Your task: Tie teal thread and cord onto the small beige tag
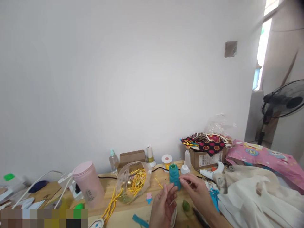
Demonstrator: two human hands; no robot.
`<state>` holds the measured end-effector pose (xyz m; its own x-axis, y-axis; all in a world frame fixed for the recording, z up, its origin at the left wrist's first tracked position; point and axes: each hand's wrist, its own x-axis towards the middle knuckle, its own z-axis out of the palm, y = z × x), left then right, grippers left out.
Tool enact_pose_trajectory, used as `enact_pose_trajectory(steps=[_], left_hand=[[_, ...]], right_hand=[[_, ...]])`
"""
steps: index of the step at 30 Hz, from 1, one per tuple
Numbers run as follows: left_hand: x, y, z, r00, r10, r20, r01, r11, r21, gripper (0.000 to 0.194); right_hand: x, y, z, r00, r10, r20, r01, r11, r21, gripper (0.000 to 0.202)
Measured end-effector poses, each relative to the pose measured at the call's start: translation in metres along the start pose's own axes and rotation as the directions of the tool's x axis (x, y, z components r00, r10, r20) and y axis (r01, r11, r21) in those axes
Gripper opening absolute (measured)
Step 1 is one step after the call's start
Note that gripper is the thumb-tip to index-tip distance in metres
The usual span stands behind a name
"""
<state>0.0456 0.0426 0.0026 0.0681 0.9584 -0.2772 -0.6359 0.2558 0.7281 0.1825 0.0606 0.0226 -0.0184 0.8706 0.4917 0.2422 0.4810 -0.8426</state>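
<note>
My left hand (163, 204) is at the lower middle, with its thumb and index finger pinched together. My right hand (196, 190) is just to its right, fingertips also pinched. Whatever the fingers hold is too fine to make out. Between and behind the fingertips stands a teal thread spool (174, 174). A green leaf-like piece (186, 205) lies below my right hand. A small pink and blue piece (149, 198) and a teal strip (140, 220) lie left of my left hand.
A plastic bag with yellow cords (137, 182) and a pink tumbler (88, 182) stand left. Behind are a white spool (167, 161) and small bottles. At right are a cardboard box (206, 159), a glue gun (212, 172) and white cloth (261, 193).
</note>
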Motion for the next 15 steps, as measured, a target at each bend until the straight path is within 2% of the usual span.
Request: enact_pose_trajectory(steps=[4, 7, 12, 15], left_hand=[[0.002, -0.004, -0.004, 0.995, -0.089, 0.054, 0.090, 0.996, -0.004, 0.036], [0.000, -0.006, -0.009, 0.992, -0.103, 0.075, 0.103, 0.995, 0.007, 0.040], [0.000, -0.010, -0.017, 0.999, -0.006, 0.044, 0.004, 0.999, 0.045, 0.022], [0.001, -0.011, -0.019, 0.994, 0.090, 0.065, -0.095, 0.992, 0.078, 0.026]], right_hand=[[-0.010, 0.010, 0.002, 0.999, -0.053, -0.010, 0.052, 0.993, -0.103, 0.023], [-0.016, 0.008, 0.007, 0.996, -0.093, 0.016, 0.094, 0.985, -0.144, 0.019], [-0.017, 0.003, 0.010, 0.990, -0.127, 0.055, 0.135, 0.976, -0.171, 0.015], [-0.014, 0.003, 0.010, 0.989, -0.116, 0.089, 0.129, 0.978, -0.164, 0.011]])
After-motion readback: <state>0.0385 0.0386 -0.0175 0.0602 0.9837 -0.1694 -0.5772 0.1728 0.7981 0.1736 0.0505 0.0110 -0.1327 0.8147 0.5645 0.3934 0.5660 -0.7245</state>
